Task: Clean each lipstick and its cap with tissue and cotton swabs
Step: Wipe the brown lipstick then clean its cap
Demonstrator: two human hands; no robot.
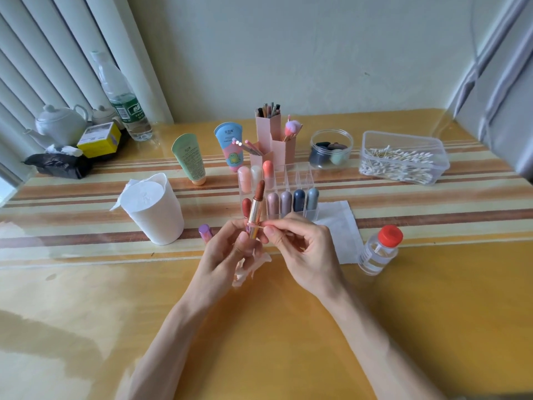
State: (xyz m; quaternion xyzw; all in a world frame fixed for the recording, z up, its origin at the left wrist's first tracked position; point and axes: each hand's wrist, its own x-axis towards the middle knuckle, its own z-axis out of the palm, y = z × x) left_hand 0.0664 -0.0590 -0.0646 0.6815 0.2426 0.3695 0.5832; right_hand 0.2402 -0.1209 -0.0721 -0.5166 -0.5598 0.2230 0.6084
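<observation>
The left hand [230,249] has its fingers closed around an uncapped lipstick [256,209], upright; the right hand [300,246] pinches a cotton swab [256,225] against its gold barrel. Below the fingers the table [259,327] lies bare — open room. Just beyond them stands a clear organizer [291,180] of lipsticks; labels are too small to read. Tissue roll [153,209] left, bottle [379,249] right.

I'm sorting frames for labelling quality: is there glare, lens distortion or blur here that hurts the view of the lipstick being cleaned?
Head view: pale glare sheens the glossy table at left; wide-angle bending curves the table's edges and the blinds; the lipstick in the left hand stays readable, but the thin swab in the right hand is faint.
</observation>
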